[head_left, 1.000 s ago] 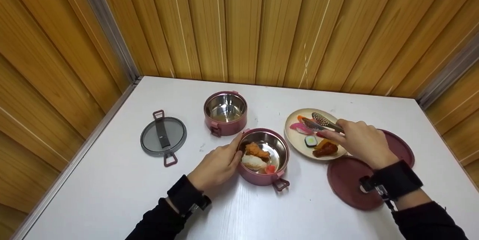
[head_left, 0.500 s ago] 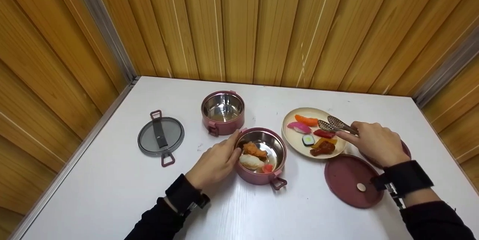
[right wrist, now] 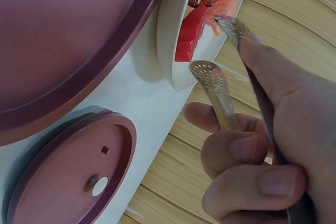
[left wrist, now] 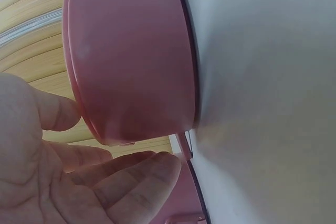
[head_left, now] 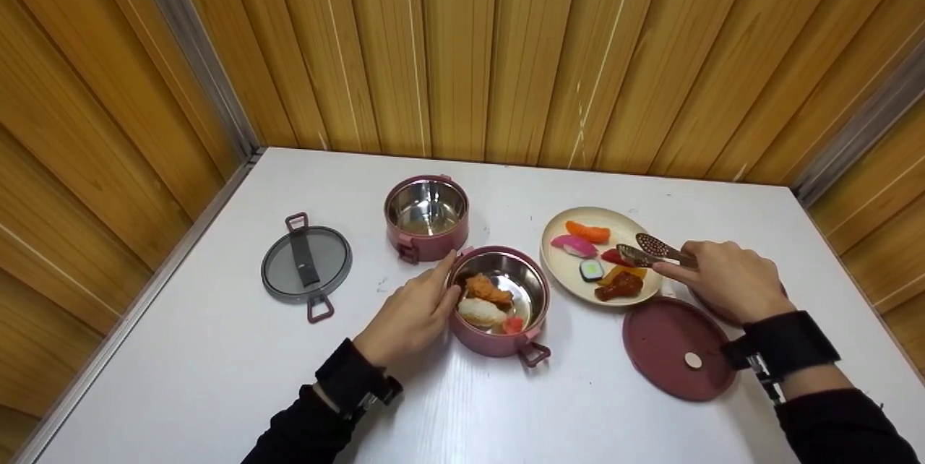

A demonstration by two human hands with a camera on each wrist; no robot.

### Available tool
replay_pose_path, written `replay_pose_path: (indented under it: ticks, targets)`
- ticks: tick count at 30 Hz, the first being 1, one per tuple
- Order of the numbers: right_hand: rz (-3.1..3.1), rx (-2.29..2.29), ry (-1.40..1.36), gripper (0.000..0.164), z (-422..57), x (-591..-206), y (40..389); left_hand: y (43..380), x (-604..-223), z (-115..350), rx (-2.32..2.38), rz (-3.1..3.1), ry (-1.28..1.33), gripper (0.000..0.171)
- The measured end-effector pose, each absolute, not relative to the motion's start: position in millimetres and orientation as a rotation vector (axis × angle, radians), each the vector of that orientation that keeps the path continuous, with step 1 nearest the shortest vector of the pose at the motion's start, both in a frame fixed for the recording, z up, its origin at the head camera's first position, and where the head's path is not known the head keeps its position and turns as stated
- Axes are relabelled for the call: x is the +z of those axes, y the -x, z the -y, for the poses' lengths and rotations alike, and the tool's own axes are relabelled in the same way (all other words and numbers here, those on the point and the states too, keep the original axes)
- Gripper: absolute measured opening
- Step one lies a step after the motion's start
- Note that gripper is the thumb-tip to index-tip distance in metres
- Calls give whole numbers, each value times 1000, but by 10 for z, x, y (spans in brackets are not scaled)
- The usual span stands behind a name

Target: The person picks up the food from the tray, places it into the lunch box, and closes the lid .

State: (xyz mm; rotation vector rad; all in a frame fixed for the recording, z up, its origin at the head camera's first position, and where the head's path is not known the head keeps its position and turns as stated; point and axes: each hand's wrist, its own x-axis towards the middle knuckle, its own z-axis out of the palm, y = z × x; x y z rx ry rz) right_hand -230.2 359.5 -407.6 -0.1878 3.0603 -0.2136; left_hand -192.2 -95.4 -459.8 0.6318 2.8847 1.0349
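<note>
My left hand (head_left: 405, 323) rests against the left side of a pink metal-lined lunch box (head_left: 485, 343); in the left wrist view its thumb touches near the rim and the fingers are fairly straight. Inside lie fried chicken (head_left: 486, 289), a whitish oval piece (head_left: 482, 312) and a small red piece (head_left: 512, 324). My right hand (head_left: 733, 280) grips perforated metal tongs (right wrist: 210, 80), their tips apart, over the right of a cream plate (head_left: 567, 272). Close by the tips is a red piece (right wrist: 191, 34). Also on the plate are orange sushi (head_left: 587, 232), pink sushi (head_left: 574, 246), a sushi roll (head_left: 591, 270) and a glazed drumstick (head_left: 619, 286).
A second pink lunch box (head_left: 432, 245), with nothing visible inside, stands behind the first. A grey lid (head_left: 329, 269) with two clasps lies to the left. Dark red lids, one round lid (head_left: 668, 352) and another partly under the right hand, lie at right. Wooden-look panels (head_left: 462, 52) enclose the table.
My right hand has drawn the tongs rightward, from over the orange and pink sushi to beside the red piece. The left hand has stayed at the lunch box. The head view has shifted slightly.
</note>
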Motion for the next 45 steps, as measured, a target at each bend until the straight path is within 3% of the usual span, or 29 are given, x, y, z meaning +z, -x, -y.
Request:
replay_pose_path:
  ticks: [28,45]
  targets:
    - [-3129,-169,190,52,-3519,-4259,2375,1923,-4635,951,1046,-2881,-682,61]
    - [-3176,-229,170,59,-3615,-4259,2321,1927,-4651,951,1039,-2888,-695,61]
